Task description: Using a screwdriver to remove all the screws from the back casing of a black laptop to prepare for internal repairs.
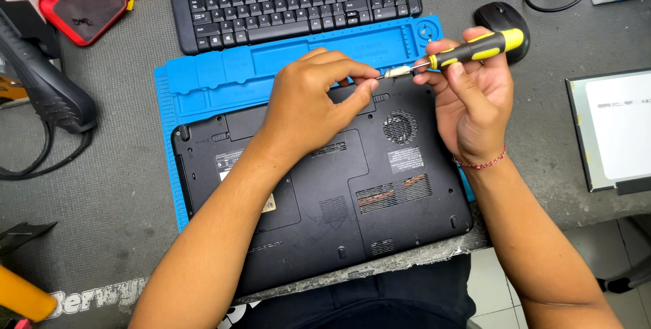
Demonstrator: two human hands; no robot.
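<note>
A black-and-yellow-handled screwdriver (pixel 475 48) is gripped in the closed right hand (pixel 475 109), above the far edge of an upturned black plastic laptop (pixel 380 187). Its tip is pinched by the left hand (pixel 308 105), thumb and forefinger closed together. The laptop lies on a blue silicone repair mat (pixel 224 71), whose moulded compartments appear empty.

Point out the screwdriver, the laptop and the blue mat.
screwdriver (pixel 483 46), head view, on its black and yellow handle.
laptop (pixel 352 200), head view, on its black underside panel.
blue mat (pixel 224 71), head view, on its bare upper left tray section.
</note>
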